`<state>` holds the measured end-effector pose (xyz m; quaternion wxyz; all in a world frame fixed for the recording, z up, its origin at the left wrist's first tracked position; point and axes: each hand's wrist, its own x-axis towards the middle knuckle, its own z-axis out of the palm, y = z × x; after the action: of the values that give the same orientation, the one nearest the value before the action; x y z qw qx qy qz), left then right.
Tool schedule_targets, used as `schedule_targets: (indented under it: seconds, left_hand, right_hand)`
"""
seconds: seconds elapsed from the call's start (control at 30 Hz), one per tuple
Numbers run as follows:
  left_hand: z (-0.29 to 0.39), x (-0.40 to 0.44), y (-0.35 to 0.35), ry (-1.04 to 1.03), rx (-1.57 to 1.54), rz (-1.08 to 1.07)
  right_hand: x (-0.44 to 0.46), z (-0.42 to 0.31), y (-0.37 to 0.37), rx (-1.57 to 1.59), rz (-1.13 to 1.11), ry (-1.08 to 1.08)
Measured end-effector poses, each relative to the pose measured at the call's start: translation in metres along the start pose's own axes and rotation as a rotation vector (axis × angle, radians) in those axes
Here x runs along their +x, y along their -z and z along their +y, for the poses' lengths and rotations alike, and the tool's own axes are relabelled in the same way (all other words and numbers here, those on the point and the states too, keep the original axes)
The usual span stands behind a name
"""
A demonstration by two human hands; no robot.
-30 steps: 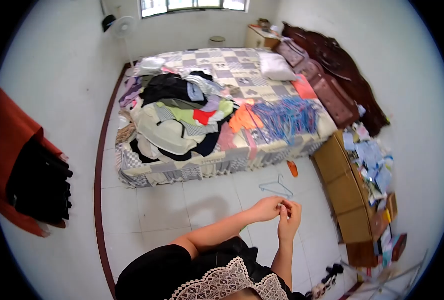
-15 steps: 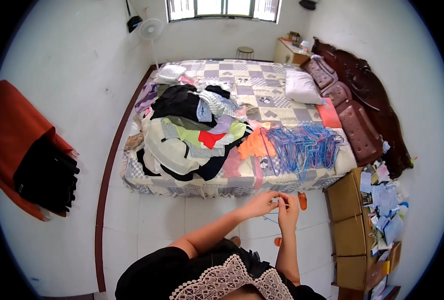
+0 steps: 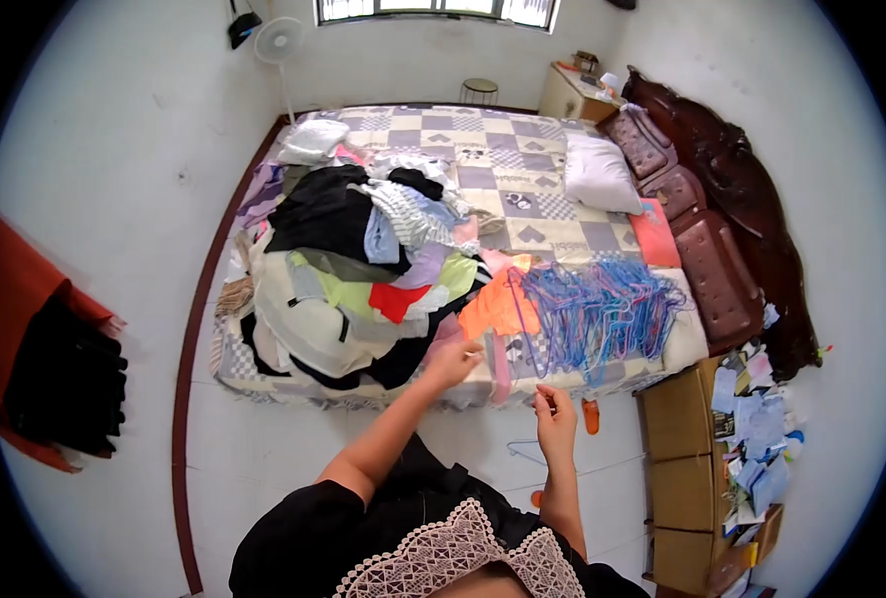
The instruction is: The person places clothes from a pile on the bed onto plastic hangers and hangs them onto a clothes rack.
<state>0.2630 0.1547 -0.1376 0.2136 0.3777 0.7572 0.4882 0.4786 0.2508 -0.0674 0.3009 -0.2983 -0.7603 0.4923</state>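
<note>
My left hand reaches to the near edge of the bed, beside a pink cloth and the orange garment. Its fingers are stretched out and look apart, with nothing visible in them. My right hand is raised in front of the bed's edge, fingers curled toward the thumb. Whatever it may hold is too small to make out. Below and left of it a thin blue clothes hanger shows against the floor tiles. A heap of blue and purple hangers lies on the bed.
A large clothes pile covers the bed's left part. A white pillow lies near the carved headboard. At right stands a cluttered wooden cabinet. An orange slipper is on the floor.
My hands, together before, have separated. The left has moved forward and left toward the clothes; the right stays in front of the bed. The view has shifted slightly.
</note>
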Motion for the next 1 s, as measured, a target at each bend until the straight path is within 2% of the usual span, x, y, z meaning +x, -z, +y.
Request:
schedule_targets:
  seconds: [0.17,0.23,0.3,0.37,0.4,0.43,0.5,0.53,0.63,0.67,0.73,0.77,0.83,0.9,0.97,1.0]
  left_hand:
    - [-0.084,0.101,0.042,0.207,-0.190,0.134]
    - [-0.160,0.155,0.043,0.178,-0.435,0.261]
    - [-0.178,0.191,0.070,0.345,-0.512,0.277]
    - [-0.231,0.234,0.086,0.290,-0.260,0.407]
    - [-0.248,0.250,0.094,0.301,-0.289,0.447]
    - [-0.260,0.266,0.106,0.389,-0.448,0.363]
    - [-0.204,0.270,0.143,0.578,-0.720,0.275]
    - [-0.222,0.284,0.148,0.541,-0.742,0.220]
    - [-0.223,0.312,0.159,0.640,-0.741,0.370]
    - [-0.214,0.318,0.160,0.631,-0.739,0.352]
    - [-0.188,0.324,0.163,0.110,-0.453,0.620]
    - [-0.154,0.324,0.170,0.098,-0.453,0.612]
    - [-0.074,0.312,0.183,-0.089,-0.509,0.606]
    - [-0.008,0.292,0.194,-0.192,-0.473,0.389]
    - [0.058,0.258,0.202,-0.394,-0.364,0.224]
    - [0.074,0.246,0.198,-0.477,-0.340,0.139]
  right_hand:
    - [0.067,0.016,-0.035,0.021,0.033,-0.071]
    - [0.097,0.017,-0.053,0.006,0.028,-0.086]
    - [0.122,0.009,-0.078,-0.003,0.006,-0.082]
    - [0.144,-0.002,-0.100,-0.026,0.002,-0.083]
    - [0.154,-0.004,-0.111,-0.014,-0.032,-0.099]
    - [0.165,-0.006,-0.121,-0.003,-0.064,-0.114]
    - [0.181,0.002,-0.137,-0.028,-0.049,-0.116]
    - [0.188,0.004,-0.143,-0.043,-0.101,-0.098]
    - [0.207,-0.003,-0.155,-0.052,-0.155,-0.115]
    - [0.212,-0.011,-0.156,-0.128,-0.201,-0.099]
    - [0.220,-0.012,-0.157,-0.239,-0.266,-0.076]
    - [0.226,-0.012,-0.157,-0.237,-0.252,-0.073]
    - [0.238,-0.015,-0.157,-0.267,-0.244,0.008]
    - [0.254,-0.026,-0.155,-0.275,-0.246,0.025]
    - [0.274,-0.048,-0.157,-0.240,0.031,0.349]
    - [0.282,-0.069,-0.159,-0.225,0.026,0.360]
